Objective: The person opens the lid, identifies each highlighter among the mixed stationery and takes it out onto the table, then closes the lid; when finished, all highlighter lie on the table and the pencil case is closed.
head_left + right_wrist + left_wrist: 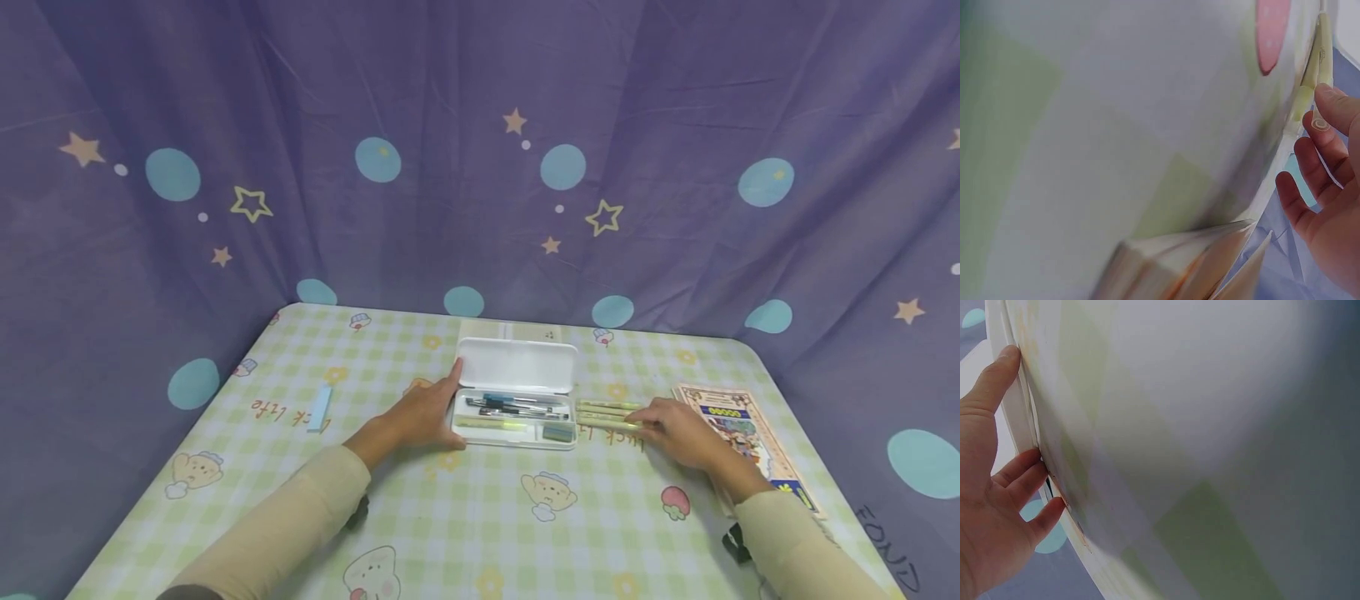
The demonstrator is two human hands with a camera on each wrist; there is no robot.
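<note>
An open white pencil case (517,444) stands mid-table with its lid (517,367) tipped back. Several pens (517,407) lie in its far compartment; a yellow-green pen (491,424) and a grey-green eraser (557,433) are in the near part. My left hand (423,412) holds the case's left end, thumb at the near corner and forefinger up by the lid. To the right of the case lie a few yellow-green pens (600,415). My right hand (678,433) pinches the right end of one pen (1325,56) between thumb and forefinger, its other fingers spread loosely.
A light-blue strip (320,408) lies on the left of the patterned tablecloth (255,475). Booklets (738,425) lie beside my right wrist, their page edges near the hand. Behind the pencil case is a flat pale item (510,331). A purple curtain (450,108) encloses the table's back.
</note>
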